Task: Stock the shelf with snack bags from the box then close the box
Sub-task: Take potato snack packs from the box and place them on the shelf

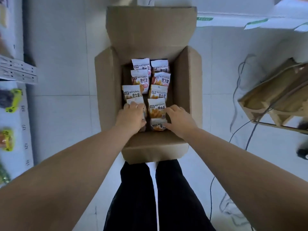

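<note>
An open cardboard box (182, 84) stands on the floor in front of my legs, all flaps spread out. Inside lie several white and orange snack bags in two columns. My left hand (132, 116) rests on the nearest bag of the left column (135, 101), fingers curled over its top edge and covering most of it. My right hand (179, 118) touches the right side of the nearest bag in the right column (156, 110), thumb at its lower edge and fingers spread. The shelf (25, 104) runs along the left edge.
The shelf at the left carries yellow-green packets (14, 100) and price labels. A wooden frame (276, 95) with cables lies on the floor at the right. White cartons (250, 20) sit at the far right. Pale floor tiles surround the box.
</note>
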